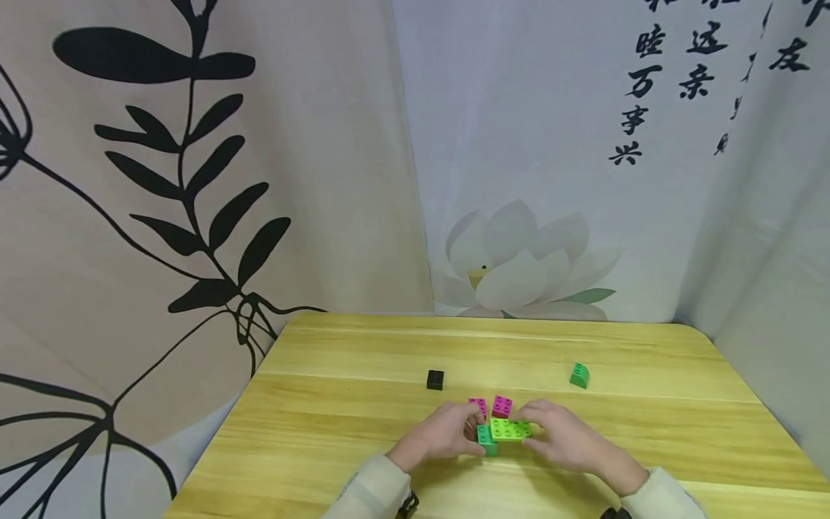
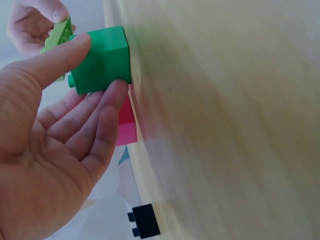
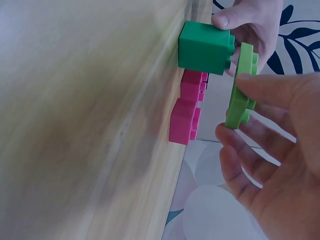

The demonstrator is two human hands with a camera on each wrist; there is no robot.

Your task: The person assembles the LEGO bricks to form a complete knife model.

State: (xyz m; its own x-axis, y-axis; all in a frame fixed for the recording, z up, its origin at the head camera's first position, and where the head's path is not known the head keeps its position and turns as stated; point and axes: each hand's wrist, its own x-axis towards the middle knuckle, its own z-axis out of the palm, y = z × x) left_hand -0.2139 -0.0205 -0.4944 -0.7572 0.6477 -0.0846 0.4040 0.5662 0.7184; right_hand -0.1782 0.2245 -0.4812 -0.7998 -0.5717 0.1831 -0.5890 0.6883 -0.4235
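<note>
My left hand (image 1: 450,431) pinches a dark green building block (image 1: 486,440) between thumb and fingers. That green block (image 3: 205,47) stands on the table with its studs up. From the other side, my right hand (image 1: 560,436) grips a thin lime-green building brick (image 1: 510,430) by its edges. In the right wrist view the lime brick (image 3: 241,82) is raised off the table, close to the green block's studs; whether they touch I cannot tell. Just beyond the hands are two pink blocks, a right one (image 1: 502,406) and a left one (image 1: 478,405) partly hidden by my left fingers.
On the wooden table (image 1: 311,432), a black block (image 1: 435,380) lies farther back on the left. A green block with a curved side (image 1: 580,375) lies back right. A printed curtain (image 1: 344,180) hangs behind the table's far edge.
</note>
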